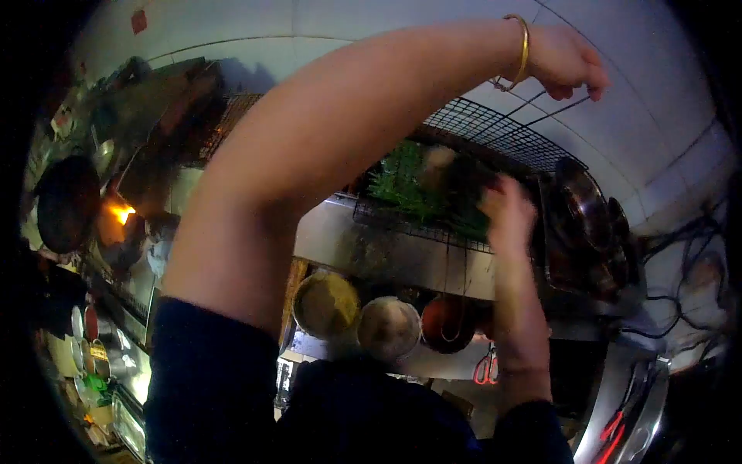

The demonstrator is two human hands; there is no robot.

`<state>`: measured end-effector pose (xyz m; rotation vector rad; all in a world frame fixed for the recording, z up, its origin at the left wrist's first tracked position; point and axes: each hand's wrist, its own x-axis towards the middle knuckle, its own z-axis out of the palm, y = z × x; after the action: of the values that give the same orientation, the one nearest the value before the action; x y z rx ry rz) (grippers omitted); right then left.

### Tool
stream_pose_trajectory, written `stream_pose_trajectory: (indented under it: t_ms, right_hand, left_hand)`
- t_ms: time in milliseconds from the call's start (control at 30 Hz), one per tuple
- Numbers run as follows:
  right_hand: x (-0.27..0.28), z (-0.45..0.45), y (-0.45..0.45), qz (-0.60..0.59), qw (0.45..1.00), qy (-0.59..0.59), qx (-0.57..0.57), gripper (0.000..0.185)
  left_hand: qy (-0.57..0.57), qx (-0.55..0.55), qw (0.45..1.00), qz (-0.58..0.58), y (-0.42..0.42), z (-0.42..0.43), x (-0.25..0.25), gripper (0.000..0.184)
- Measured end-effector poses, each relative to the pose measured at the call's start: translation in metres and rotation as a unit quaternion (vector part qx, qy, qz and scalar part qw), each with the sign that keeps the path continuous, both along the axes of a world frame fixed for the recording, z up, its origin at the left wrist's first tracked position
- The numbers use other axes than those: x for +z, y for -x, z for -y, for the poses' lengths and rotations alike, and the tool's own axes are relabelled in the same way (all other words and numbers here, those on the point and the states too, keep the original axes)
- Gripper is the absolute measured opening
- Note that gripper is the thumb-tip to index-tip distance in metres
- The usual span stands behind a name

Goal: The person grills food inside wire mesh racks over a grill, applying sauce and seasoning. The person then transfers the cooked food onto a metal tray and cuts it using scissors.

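1. Nearest are three round containers in a row: one with yellowish contents [328, 303], one pale inside [389, 327] and a reddish-brown one [445, 323]. Red-handled scissors [485, 368] lie beside the right forearm.
2. Beyond the row sits the lower half of a wire grill basket [429, 230], its long wire handle [465, 278] reaching back over the reddish-brown container.
3. Green leafy herbs [403, 182] lie in that lower half, with something dark and blurred next to them, too unclear to name.
4. The right hand [512, 216] is over the right end of the herbs; motion blur hides its fingers, so I cannot tell whether they grip anything.
5. Over to the left, a flame [121, 213] burns near a dark wok [68, 203]; to the right, dark pans [587, 209] stand stacked on edge.
6. Farther back, the basket's mesh lid [506, 135] is raised and tilted.
7. The left hand [568, 66], below a gold bracelet [525, 52], has its fingers curled closed around the lid's wires, before the tiled wall [657, 54].
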<state>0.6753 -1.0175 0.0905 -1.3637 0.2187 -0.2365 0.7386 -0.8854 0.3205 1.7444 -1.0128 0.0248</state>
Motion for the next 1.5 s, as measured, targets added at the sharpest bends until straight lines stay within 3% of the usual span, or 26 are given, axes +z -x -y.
stream_pose_trajectory:
  t_ms: [67,100,167,267,333,467,533,600,700,733,800,833,867,900,1000,1100,1267,1300,1400,1500]
  right_hand:
    - [-0.028,-0.041,-0.066,-0.007,0.998,0.059,-0.026,0.023]
    - [-0.004,-0.068,-0.058,-0.028,1.000,0.006,0.001,0.021]
    - [-0.038,-0.022,-0.110,-0.047,0.997,0.021,-0.059,0.019]
    - [-0.018,0.018,-0.095,-0.043,0.998,0.041,-0.025,0.018]
    - [-0.003,-0.010,-0.059,0.050,0.997,0.050,-0.020,0.019]
    - [-0.050,-0.019,-0.071,0.084,0.992,0.088,-0.043,0.022]
    - [-0.008,0.020,-0.045,-0.026,0.994,0.095,-0.047,0.024]
    - [-0.009,0.091,-0.050,0.014,0.998,-0.002,-0.055,0.025]
    - [0.005,0.112,-0.042,0.140,0.956,0.011,-0.256,0.026]
    - [0.005,0.111,-0.037,0.174,0.938,0.171,-0.245,0.025]
    - [-0.001,0.094,-0.025,0.224,0.828,0.472,-0.203,0.025]
    - [-0.007,0.085,-0.022,0.237,0.815,0.515,-0.119,0.021]
    - [-0.013,0.081,-0.025,0.311,0.714,0.622,-0.082,0.022]
    - [-0.013,0.077,-0.026,0.268,0.704,0.658,-0.014,0.027]
    - [-0.018,0.068,-0.019,0.295,0.693,0.650,0.104,0.029]
    - [-0.003,0.067,0.001,0.305,0.726,0.608,0.104,0.031]
    - [-0.014,0.084,0.024,0.331,0.635,0.682,0.151,0.032]
    - [-0.014,0.085,0.033,0.337,0.621,0.691,0.152,0.033]
    - [-0.008,0.091,0.060,0.298,0.686,0.647,0.149,0.033]
    - [-0.008,0.092,0.085,0.295,0.642,0.685,0.175,0.035]
  left_hand:
    - [0.004,-0.006,1.000,-0.011,0.002,-0.003,0.000,0.019]
    - [0.016,-0.013,1.000,-0.006,0.005,-0.004,-0.004,0.018]
    - [0.029,-0.018,0.999,-0.004,0.014,-0.008,-0.011,0.018]
    - [0.027,0.000,1.000,0.011,0.026,-0.022,-0.010,0.020]
    - [0.009,0.007,0.999,0.032,0.028,-0.024,-0.007,0.021]
    - [-0.002,-0.016,0.998,0.053,0.031,-0.021,-0.013,0.022]
    - [-0.018,-0.021,0.996,0.085,0.035,-0.023,-0.013,0.022]
    - [0.041,-0.006,0.996,0.075,0.023,-0.014,-0.020,0.022]
    - [0.029,-0.012,0.998,0.048,0.014,-0.017,-0.009,0.028]
    - [0.008,-0.016,0.999,0.039,0.016,-0.024,-0.001,0.030]
    - [0.004,0.011,1.000,0.007,0.015,-0.026,0.008,0.030]
    - [0.026,-0.007,1.000,0.000,-0.003,-0.023,0.007,0.029]
    - [0.048,-0.026,0.998,-0.007,-0.012,-0.019,0.007,0.029]
    - [0.026,-0.020,0.999,-0.030,-0.004,-0.024,0.015,0.027]
    - [0.005,0.044,0.999,-0.028,-0.001,-0.012,0.020,0.027]
    - [0.000,0.049,0.999,0.008,0.017,-0.010,0.011,0.029]
    - [-0.072,0.010,0.997,0.027,0.069,-0.020,-0.011,0.027]
    - [-0.064,0.009,0.997,0.042,0.078,-0.018,-0.020,0.026]
    - [0.009,0.020,0.993,0.114,0.092,-0.006,-0.062,0.023]
    - [0.015,0.003,0.994,0.108,0.096,-0.004,-0.071,0.021]
